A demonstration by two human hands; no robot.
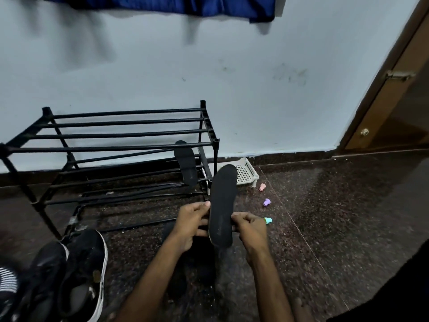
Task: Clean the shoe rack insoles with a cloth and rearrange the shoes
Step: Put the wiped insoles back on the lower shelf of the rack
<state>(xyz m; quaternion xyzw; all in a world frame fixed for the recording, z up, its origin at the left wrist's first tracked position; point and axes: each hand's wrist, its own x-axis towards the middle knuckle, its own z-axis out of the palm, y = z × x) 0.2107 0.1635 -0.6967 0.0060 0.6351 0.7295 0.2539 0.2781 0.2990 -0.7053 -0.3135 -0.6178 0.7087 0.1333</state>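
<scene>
A black insole (pixel 222 203) stands nearly upright in front of me, toe end up. My left hand (pixel 191 225) pinches its left edge near the heel, and my right hand (pixel 249 228) grips its right edge. A second black insole (pixel 185 162) lies across the middle bars of the black metal shoe rack (pixel 125 135) at its right end. A dark cloth-like shape (pixel 195 259) lies on the floor under my hands; I cannot tell what it is. Black shoes (pixel 79 273) with white soles sit on the floor at the lower left.
A white plastic basket (pixel 247 174) rests against the wall right of the rack. Three small plastic caps, pink (pixel 262 187), purple (pixel 267 202) and green (pixel 268 220), lie on the dark granite floor. A wooden door (pixel 394 94) stands at the right. Blue fabric (pixel 185 5) hangs above.
</scene>
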